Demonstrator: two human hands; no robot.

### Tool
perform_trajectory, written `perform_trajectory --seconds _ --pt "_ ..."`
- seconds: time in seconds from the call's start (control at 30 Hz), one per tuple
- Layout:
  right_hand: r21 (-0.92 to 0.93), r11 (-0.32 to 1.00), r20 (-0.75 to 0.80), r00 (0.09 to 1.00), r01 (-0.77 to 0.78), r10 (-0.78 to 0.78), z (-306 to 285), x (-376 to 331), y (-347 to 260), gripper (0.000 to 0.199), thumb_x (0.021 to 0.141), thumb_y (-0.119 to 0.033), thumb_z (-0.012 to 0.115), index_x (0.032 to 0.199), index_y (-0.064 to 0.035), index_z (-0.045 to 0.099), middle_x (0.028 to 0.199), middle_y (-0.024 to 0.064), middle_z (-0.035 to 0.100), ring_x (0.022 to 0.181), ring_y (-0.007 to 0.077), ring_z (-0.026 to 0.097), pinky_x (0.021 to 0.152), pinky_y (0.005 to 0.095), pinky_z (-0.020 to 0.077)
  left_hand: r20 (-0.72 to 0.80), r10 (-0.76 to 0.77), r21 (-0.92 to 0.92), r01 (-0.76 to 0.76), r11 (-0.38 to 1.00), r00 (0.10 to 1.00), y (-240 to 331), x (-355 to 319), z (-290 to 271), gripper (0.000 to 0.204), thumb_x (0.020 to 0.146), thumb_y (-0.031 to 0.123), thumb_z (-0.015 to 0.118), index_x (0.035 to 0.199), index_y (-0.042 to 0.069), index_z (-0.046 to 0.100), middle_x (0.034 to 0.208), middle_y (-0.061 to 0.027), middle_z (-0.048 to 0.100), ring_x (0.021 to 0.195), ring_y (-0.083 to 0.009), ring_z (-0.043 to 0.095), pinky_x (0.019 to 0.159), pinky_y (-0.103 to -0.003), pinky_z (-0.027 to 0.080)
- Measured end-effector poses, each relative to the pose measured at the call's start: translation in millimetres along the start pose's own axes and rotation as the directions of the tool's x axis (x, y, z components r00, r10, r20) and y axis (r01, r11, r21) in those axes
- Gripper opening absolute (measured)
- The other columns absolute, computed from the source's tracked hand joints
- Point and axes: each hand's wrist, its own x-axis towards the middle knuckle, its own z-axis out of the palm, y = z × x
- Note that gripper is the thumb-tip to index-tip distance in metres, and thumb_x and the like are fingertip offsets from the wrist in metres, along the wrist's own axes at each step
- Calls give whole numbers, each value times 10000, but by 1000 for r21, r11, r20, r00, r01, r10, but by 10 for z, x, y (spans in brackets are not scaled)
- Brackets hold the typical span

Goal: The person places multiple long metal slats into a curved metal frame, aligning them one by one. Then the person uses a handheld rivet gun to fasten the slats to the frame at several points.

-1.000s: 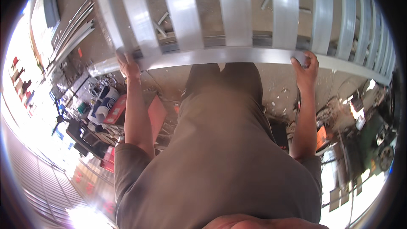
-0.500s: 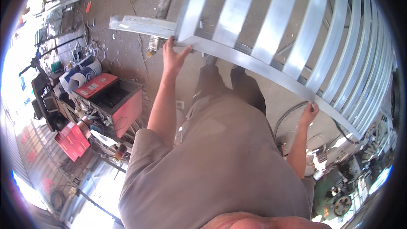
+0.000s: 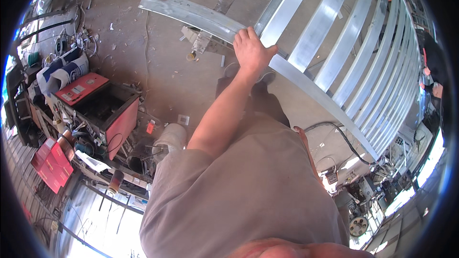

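Observation:
A large silvery metal frame (image 3: 315,88) with parallel slats fills the upper right. My left hand (image 3: 252,53) grips its near left corner, fingers over the top and thumb along the near edge. Beside that hand a long flat metal bar (image 3: 191,12) runs out to the left; whether it touches the frame is hidden under my fingers. My right hand (image 3: 299,131) hangs low beside my body, apart from the frame and close to a black cable (image 3: 342,134). Its fingers are too small and covered to make out.
On the left stands a red and black open-topped metal cabinet (image 3: 122,126), with red cartons (image 3: 51,165) near it. A white bucket (image 3: 171,136) is beside my left side. Machinery with a wheel (image 3: 358,226) stands at lower right. At the far right edge another person (image 3: 432,67) is partly visible.
My right hand has let go of the frame's near edge and dropped toward my body. My left hand stays at the corner. The frame now appears farther right in view, the cabinet farther left.

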Motion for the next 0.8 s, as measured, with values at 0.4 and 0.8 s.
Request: perform_trajectory --seconds 0.4,0.8 --pt "-86 996 -171 985 -18 3 309 -510 -353 518 957 -231 699 1419 -46 556 925 71 672 801 137 640 660 291 513 11 25 16 -25 1000 1000 -88 11 30 1001 717 553 886 1445 -17 500 1366 -224 548 1324 -414 477 1133 -507 363" --pt "71 970 -289 936 230 -201 512 -439 802 313 951 -314 707 1081 -32 752 932 59 751 918 153 690 860 340 545 33 339 150 -340 928 940 -1717 -967 -252 562 972 342 685 1419 23 566 1255 -225 605 1172 -445 606 987 -516 499"
